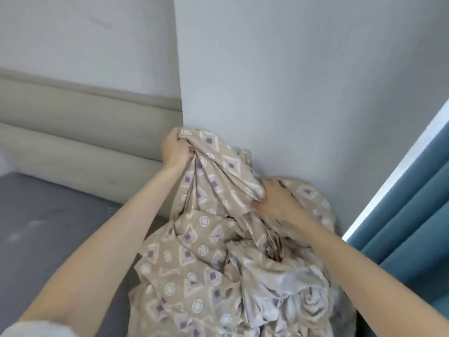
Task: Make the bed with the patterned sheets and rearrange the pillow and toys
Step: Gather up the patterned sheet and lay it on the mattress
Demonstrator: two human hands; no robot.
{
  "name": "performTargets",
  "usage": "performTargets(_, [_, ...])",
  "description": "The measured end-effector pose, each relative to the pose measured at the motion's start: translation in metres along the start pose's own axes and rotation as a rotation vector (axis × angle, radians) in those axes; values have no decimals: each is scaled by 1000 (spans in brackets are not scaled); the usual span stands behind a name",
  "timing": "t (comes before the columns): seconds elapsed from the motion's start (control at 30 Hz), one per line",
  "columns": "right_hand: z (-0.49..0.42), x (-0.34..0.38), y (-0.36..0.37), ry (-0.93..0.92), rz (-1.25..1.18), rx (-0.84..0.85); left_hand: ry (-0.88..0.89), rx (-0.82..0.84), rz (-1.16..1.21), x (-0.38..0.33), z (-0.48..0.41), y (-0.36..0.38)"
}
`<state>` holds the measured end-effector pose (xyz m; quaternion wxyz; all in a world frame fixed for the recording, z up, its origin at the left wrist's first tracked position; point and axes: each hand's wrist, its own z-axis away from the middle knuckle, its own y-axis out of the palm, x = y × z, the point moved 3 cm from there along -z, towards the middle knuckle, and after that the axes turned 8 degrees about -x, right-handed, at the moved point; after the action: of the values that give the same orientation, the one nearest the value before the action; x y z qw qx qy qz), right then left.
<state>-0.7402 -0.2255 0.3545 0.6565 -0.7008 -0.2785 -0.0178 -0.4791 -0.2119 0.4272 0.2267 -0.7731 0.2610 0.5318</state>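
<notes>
Head view: patterned sheet bunched at the bed's corner, both hands working through it.
Bare grey mattress point(48, 227) stretches left, and the patterned sheet point(206, 276) sits heaped at its right edge against the wall point(291, 93). Early going, I'd say, hunting for a corner. Up high, the left hand point(175, 149) has its fingers clenched round a bunch; lower down, the right hand point(277, 203), blurred, grasps a fold. Next move calls for finding the hem and spreading it over the mattress. No pillow or toys in shot, and the sheet's edges are buried in folds.
</notes>
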Motion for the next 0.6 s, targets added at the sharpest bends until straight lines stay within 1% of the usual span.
performTargets(0.03, [4, 4, -5, -21, 51, -91, -12, -41, 34, -12, 0, -11])
performTargets(0.13, [8, 34, -27, -83, 422, -283, -43, -140, 145, -40, -1, -48])
performTargets(0.17, [5, 48, -38, -94, 476, -339, -79, -176, 204, -48, -3, -63])
performTargets(0.2, [0, 63, -50, -92, 461, -381, -121, -207, 263, -53, -5, -77])
performTargets(0.27, [-11, 98, -75, -93, 261, -443, -137, -261, 270, -60, -9, -111])
performTargets(0.33, [-27, 131, -91, -75, -1, -444, -113, -260, 243, -62, -11, -145])
performTargets(0.47, [-49, 194, -74, 98, -622, -239, -125, -278, 240, -52, -12, -205])
performTargets(0.5, [-52, 207, -67, 145, -757, -209, -144, -283, 244, -48, -13, -216])
performTargets(0.6, [-63, 262, -49, 248, -1060, -141, -197, -296, 250, -31, -25, -259])
